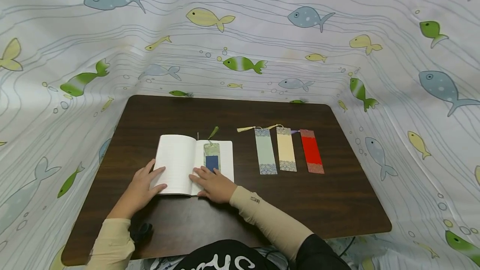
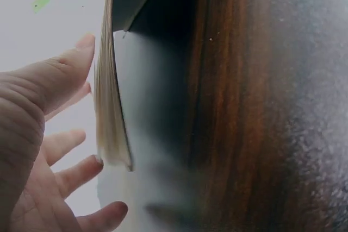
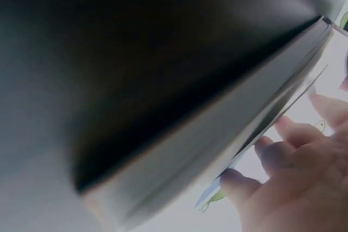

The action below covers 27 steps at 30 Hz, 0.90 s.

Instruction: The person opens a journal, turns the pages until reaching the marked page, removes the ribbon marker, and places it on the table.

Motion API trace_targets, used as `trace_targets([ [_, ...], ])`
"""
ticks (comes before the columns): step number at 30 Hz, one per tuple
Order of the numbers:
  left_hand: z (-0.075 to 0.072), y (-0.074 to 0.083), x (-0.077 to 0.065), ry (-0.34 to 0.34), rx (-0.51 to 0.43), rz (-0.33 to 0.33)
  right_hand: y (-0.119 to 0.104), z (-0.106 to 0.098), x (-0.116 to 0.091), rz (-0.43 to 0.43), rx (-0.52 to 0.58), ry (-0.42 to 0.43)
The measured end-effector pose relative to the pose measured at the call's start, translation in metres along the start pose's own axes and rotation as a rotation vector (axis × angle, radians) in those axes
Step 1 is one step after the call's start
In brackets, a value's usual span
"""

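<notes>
An open book with blank white pages (image 1: 175, 161) lies on the dark wooden table (image 1: 240, 113). On its right page is a green bookmark (image 1: 212, 149) with a blue block, its green tassel (image 1: 214, 131) poking past the top edge. My left hand (image 1: 140, 188) rests at the left page's outer edge, fingers spread; in the left wrist view the thumb and fingers stand beside the page block (image 2: 111, 107). Across the lower right page lies my right hand (image 1: 215, 184), fingers extended and covering the bookmark's lower end. The right wrist view shows its fingertips near the page surface.
Right of the book lie a pale green bookmark (image 1: 265, 149), a cream bookmark (image 1: 286, 149) and a red bookmark (image 1: 311, 149), tassels at their tops. A small black object (image 1: 140, 232) is by the left wrist. Fish-patterned cloth (image 1: 240, 41) surrounds the table.
</notes>
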<state>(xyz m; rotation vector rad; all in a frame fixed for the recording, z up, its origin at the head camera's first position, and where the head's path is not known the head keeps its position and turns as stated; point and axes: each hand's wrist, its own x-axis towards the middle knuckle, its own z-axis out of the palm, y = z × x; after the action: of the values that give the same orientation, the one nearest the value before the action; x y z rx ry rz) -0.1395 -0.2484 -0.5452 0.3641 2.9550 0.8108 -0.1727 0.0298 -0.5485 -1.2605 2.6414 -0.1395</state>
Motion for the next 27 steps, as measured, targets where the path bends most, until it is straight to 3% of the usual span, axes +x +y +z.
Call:
trace_targets([
  [5,0.002,0.0,-0.001,-0.005,-0.007,-0.01,0.009,-0.004,-0.008,0.008,-0.027,-0.006],
  [11,0.001,0.004,-0.001,-0.028,-0.016,-0.032,0.015,-0.007,-0.011,0.015,0.068,-0.001],
  [15,0.0,0.006,-0.001,-0.029,-0.019,-0.033,0.019,-0.004,-0.007,0.012,0.062,0.104],
  [19,-0.001,0.006,-0.002,-0.03,-0.023,-0.023,0.023,-0.002,-0.004,0.03,-0.027,0.256],
  [22,-0.001,0.006,-0.003,-0.028,-0.021,-0.015,0.023,-0.001,-0.003,0.145,-0.066,0.311],
  [27,-0.001,0.006,-0.003,-0.019,-0.021,-0.015,0.019,-0.002,-0.002,0.423,-0.076,0.263],
])
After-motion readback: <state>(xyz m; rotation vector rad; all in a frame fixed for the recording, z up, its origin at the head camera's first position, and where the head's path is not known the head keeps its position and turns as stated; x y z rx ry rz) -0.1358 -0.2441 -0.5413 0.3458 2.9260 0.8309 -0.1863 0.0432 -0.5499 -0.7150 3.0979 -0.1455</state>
